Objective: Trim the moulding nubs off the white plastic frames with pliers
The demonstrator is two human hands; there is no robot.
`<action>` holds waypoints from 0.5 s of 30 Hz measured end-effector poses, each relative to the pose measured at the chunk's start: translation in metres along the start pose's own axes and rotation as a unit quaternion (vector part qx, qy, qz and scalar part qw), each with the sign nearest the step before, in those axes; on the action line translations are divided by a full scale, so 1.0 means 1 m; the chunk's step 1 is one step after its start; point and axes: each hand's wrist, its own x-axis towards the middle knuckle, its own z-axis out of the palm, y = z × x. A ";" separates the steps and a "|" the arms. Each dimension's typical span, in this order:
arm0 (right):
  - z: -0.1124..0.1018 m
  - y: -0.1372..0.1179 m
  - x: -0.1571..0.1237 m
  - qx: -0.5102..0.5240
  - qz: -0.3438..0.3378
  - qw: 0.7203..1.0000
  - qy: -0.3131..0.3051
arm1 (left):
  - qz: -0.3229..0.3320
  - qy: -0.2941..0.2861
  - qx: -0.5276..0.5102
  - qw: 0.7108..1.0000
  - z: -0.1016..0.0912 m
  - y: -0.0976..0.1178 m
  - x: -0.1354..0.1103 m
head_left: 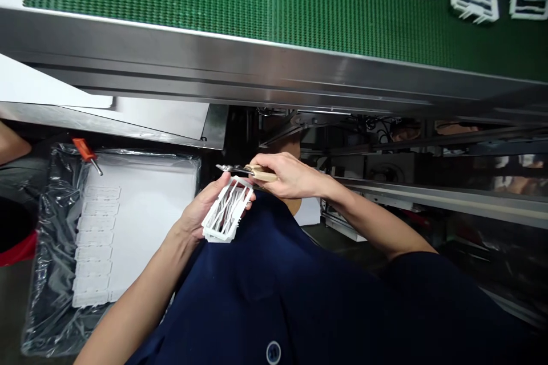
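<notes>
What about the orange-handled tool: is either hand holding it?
No, the orange-handled tool lies at the white sheet's edge; the left hand holds white frames, the right hand a tan-handled tool.

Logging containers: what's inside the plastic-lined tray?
A white sheet bearing a column of white frames; an orange-handled tool overlaps its far-left corner. Anything beneath the sheet is covered; the left forearm hides the near-right part.
</notes>
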 end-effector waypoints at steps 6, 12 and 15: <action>-0.009 -0.002 0.011 -0.016 -0.050 0.995 -0.083 | -0.051 0.011 -0.016 0.998 0.000 0.000 0.000; -0.011 -0.003 0.013 -0.057 -0.063 0.991 -0.101 | -0.065 -0.005 -0.018 0.998 0.003 0.000 0.000; -0.013 -0.005 0.014 -0.081 -0.071 0.988 -0.110 | -0.060 -0.010 -0.017 0.998 0.003 0.000 0.000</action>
